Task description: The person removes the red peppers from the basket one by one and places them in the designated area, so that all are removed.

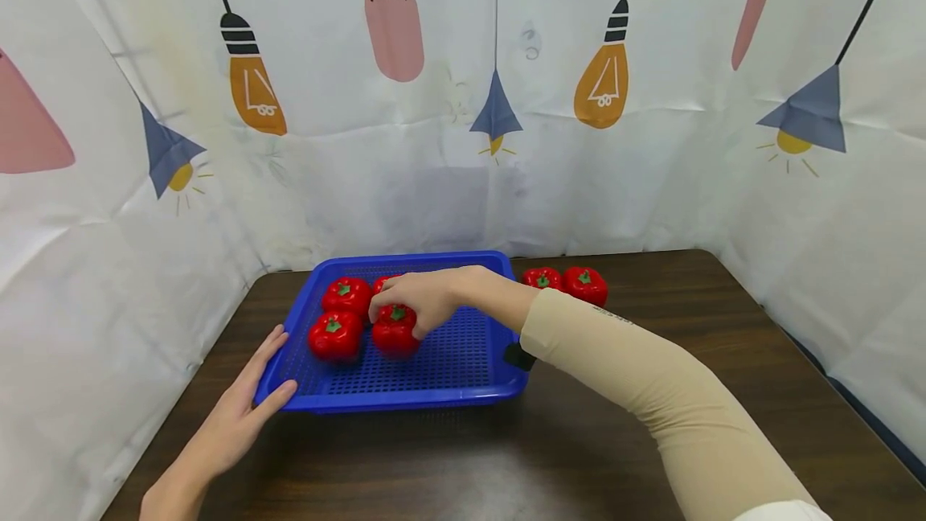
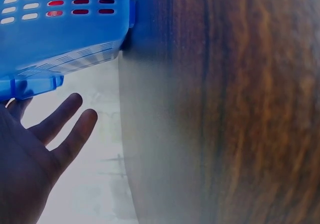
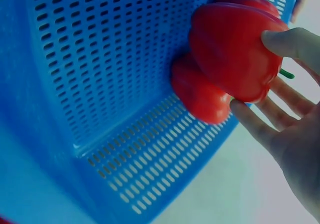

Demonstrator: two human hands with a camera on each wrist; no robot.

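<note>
A blue perforated basket (image 1: 448, 400) stands on the dark wooden table with several red bell peppers in its left part. My right hand (image 1: 427, 296) reaches over the basket and grips a red bell pepper (image 1: 395, 334) by its sides, thumb on one side and fingers on the other. In the right wrist view that bell pepper (image 3: 232, 48) is in front of another pepper (image 3: 200, 91). My left hand (image 1: 242, 404) rests at the basket's left front corner, fingers spread and straight. From the left wrist, the left hand (image 2: 30, 154) shows beside the basket's rim.
Two more red bell peppers (image 1: 584, 286) lie on the table (image 1: 673, 320) right of the basket, partly behind the right sleeve (image 1: 637, 360). A white curtain (image 1: 448, 191) printed with lamps surrounds the table at the back and sides.
</note>
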